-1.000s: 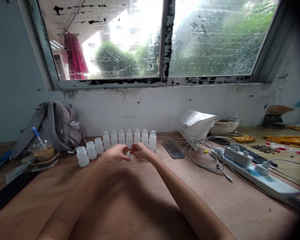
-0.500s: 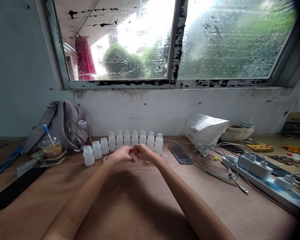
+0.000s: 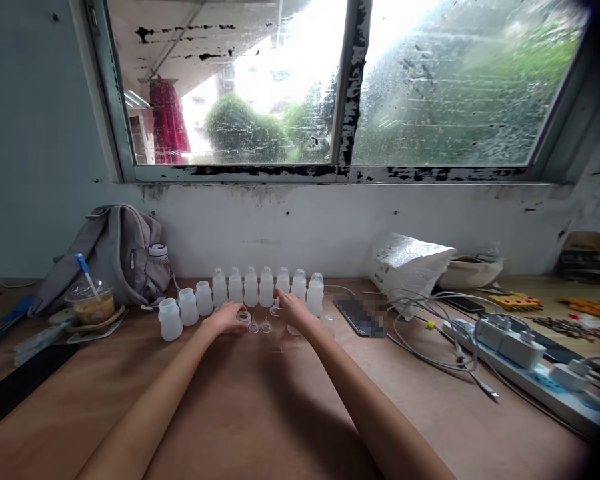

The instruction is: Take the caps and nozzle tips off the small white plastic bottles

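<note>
My left hand (image 3: 225, 317) is low over the table, thumb and fingers closed on the edge of a whitish bottle collar ring (image 3: 243, 317). Two clear bottle nipples (image 3: 265, 326) lie on the wood just right of that ring. With bent fingers, my right hand (image 3: 291, 308) pinches a small pale ring (image 3: 275, 311) in front of the bottle row. Behind both hands stand several capped, frosted baby bottles (image 3: 251, 288). Three uncapped bottle bodies (image 3: 171, 320) stand to the left. Partly under my right wrist is a clear piece (image 3: 293, 329), its shape mostly hidden.
A drink cup with a straw (image 3: 93, 303) and a grey backpack (image 3: 123, 257) sit at left, near a black strip (image 3: 25, 387). On the right are a phone (image 3: 357, 317), loose cables (image 3: 430, 340), a silver-white bag (image 3: 410, 267) and a power strip (image 3: 530, 373).
My hands were together around a small clear piece and have moved apart. The left went left to the collar ring; the right stayed near the bottles. The nipples between them now show.
</note>
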{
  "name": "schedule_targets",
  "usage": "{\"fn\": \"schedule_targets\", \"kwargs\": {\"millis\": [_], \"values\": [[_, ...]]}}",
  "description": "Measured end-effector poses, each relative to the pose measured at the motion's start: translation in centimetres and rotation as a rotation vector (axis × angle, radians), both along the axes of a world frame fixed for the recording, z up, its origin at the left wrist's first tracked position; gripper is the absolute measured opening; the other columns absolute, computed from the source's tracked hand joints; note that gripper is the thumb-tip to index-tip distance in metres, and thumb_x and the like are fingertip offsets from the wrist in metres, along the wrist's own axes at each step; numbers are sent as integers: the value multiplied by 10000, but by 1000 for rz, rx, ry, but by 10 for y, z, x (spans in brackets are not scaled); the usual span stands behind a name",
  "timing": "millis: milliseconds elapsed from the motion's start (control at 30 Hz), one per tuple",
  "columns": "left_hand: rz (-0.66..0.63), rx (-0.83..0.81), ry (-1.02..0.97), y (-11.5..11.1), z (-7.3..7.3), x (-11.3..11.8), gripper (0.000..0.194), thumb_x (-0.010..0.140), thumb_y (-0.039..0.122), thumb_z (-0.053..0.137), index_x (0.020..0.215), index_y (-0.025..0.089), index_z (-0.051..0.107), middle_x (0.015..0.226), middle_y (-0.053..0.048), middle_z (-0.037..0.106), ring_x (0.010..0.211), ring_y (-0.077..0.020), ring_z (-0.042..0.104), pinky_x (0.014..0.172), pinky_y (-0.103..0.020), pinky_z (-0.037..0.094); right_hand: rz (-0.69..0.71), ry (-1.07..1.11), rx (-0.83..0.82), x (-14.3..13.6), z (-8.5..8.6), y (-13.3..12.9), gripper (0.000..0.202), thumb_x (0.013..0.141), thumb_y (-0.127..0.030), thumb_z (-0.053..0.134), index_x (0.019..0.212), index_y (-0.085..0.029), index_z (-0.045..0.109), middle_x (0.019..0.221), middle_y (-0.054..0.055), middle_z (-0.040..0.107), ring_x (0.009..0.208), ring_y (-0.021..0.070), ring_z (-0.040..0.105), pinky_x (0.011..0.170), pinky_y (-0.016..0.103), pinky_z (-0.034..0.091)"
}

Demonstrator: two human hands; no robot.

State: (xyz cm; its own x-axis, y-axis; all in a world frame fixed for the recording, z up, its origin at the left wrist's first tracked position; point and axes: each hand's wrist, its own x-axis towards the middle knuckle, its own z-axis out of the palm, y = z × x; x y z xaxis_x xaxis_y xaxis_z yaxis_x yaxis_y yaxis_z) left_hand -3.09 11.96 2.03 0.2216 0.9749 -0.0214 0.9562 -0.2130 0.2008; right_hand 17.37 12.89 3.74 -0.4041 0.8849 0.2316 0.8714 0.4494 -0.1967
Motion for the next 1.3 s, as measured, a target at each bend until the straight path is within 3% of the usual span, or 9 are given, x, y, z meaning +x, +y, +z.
{"fn": "schedule_targets", "kwargs": {"millis": [267,533,1100,1300], "values": [[7,-22,27,1,1,-5,490,605,428,599,1049,236,522,1090,-42,540,1063,-245,437,829,-295,375,-46,-140,-36,-1,-12,3,206,656,-55,487,817,-159,564,833,90,597,845,231,512,711,326,271],[52,-83,92,-6,11,-1,455,548,346,634,980,223,560,1063,-66,573,987,-251,505,791,-317,394,-23,-181,-54,-3,-19,1,191,629,-81,557,800,-164,579,820,104,586,849,262,490,720,356,268],[87,-150,174,-11,18,-1,502,518,243,645,1008,255,538,1113,-83,551,1060,-264,459,850,-371,358,1,-146,-83,-6,-23,3,176,651,-100,554,806,-181,576,828,84,601,819,244,520,725,354,288],[41,-114,142,-7,12,-5,470,603,422,583,1042,267,523,1122,-57,545,1069,-272,449,835,-366,369,5,-128,-106,-8,-23,2,165,644,-112,569,797,-173,566,841,86,613,834,243,528,738,364,283]]}}
